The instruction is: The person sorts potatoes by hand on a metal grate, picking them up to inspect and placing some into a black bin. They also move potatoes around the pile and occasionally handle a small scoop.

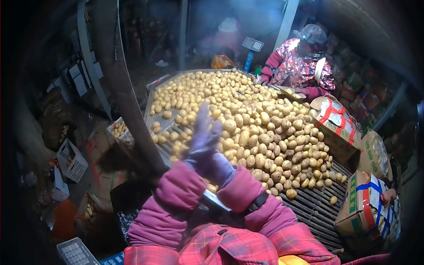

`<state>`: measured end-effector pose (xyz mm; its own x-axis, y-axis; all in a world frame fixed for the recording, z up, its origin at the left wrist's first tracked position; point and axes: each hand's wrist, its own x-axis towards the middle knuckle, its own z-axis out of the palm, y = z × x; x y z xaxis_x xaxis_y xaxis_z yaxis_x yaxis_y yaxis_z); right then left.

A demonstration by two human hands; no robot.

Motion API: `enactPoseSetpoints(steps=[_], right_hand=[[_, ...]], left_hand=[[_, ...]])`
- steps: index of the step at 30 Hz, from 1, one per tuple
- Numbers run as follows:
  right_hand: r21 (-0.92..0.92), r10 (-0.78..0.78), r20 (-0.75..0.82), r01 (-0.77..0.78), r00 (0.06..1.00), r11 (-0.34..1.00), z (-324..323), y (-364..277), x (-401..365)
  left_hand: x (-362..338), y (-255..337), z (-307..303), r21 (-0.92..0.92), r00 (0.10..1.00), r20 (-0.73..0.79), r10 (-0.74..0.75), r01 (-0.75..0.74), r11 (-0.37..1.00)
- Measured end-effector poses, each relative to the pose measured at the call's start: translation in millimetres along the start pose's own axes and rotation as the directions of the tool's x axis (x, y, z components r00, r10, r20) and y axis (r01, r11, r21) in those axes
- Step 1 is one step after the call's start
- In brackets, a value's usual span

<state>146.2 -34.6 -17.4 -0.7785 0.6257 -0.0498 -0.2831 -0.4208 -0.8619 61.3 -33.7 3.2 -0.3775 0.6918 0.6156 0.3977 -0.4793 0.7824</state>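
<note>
My left hand (200,139), in a purple glove, is raised over the near edge of the potato heap (260,137). Its fingers stretch upward, slightly blurred, and nothing shows in them. Close against it, lower and to the right, is my right hand (222,168), also gloved in purple. The fingers of that hand are mostly hidden behind the left one. Yellow potatoes surround both hands, spread over a slatted metal sorting table (316,203). A dark band (257,202) circles my right sleeve.
A person (304,66) works at the far right of the heap. Taped cardboard boxes (360,198) line the right side. A wooden post (128,88) stands close on the left. A white crate (71,161) and a scale (77,252) are lower left; another scale (252,44) stands behind.
</note>
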Motion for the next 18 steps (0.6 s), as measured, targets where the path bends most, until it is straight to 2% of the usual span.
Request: enactPoseSetpoints(steps=[1, 2, 3, 4, 5, 6, 7, 9, 10, 13, 14, 17, 18], right_hand=[[-0.111, 0.101, -0.009, -0.102, 0.995, 0.989, -11, -3, 2], [-0.27, -0.142, -0.15, 0.097, 0.978, 0.958, -21, -9, -1], [-0.495, -0.498, -0.123, 0.382, 0.858, 0.78, -38, -5, 3], [-0.364, -0.487, -0.217, 0.393, 0.846, 0.845, -27, -21, -6], [-0.715, -0.674, -0.088, 0.425, 0.733, 0.556, -30, -26, -4], [-0.83, -0.707, 0.139, 0.471, 0.694, 0.299, -28, -33, 0], [-0.857, -0.666, 0.365, 0.514, 0.651, 0.033, -21, -34, 3], [-0.776, -0.581, 0.553, 0.624, 0.598, -0.096, -3, -24, 9], [-0.816, -0.461, 0.477, 0.572, 0.748, 0.085, -1, -30, 9], [-0.814, -0.623, 0.482, 0.579, 0.616, -0.058, -1, -17, 12], [-0.829, -0.615, 0.474, 0.554, 0.631, -0.071, -5, -17, 17], [-0.756, -0.466, 0.489, 0.625, 0.737, 0.194, -33, -22, 37], [-0.574, -0.438, 0.511, 0.673, 0.739, 0.466, -53, -24, 47]], left_hand=[[-2, -3, -11, 0.058, 1.0, 0.009, -0.008, 0.007, 0.998], [-12, -9, -27, 0.14, 0.999, 0.0, -0.053, 0.053, 0.989], [-22, -12, -37, 0.222, 0.995, -0.022, -0.098, 0.101, 0.97], [-28, -21, -40, 0.293, 0.987, 0.016, -0.162, 0.15, 0.944], [-40, -39, -34, 0.33, 0.962, -0.002, -0.274, 0.26, 0.908], [-39, -51, -33, 0.297, 0.949, 0.168, -0.268, 0.21, 0.931], [-39, -63, -33, 0.249, 0.908, 0.334, -0.253, 0.174, 0.953], [-42, -74, -25, 0.205, 0.856, 0.398, -0.33, 0.267, 0.941], [-40, -76, -18, 0.197, 0.843, 0.397, -0.364, 0.309, 0.931], [-36, -85, -6, 0.177, 0.812, 0.367, -0.453, 0.417, 0.892], [-35, -90, -1, 0.164, 0.806, 0.349, -0.478, 0.45, 0.878], [-34, -101, 3, 0.094, 0.8, 0.29, -0.525, 0.522, 0.848], [-36, -103, 3, 0.067, 0.805, 0.257, -0.535, 0.537, 0.841]])
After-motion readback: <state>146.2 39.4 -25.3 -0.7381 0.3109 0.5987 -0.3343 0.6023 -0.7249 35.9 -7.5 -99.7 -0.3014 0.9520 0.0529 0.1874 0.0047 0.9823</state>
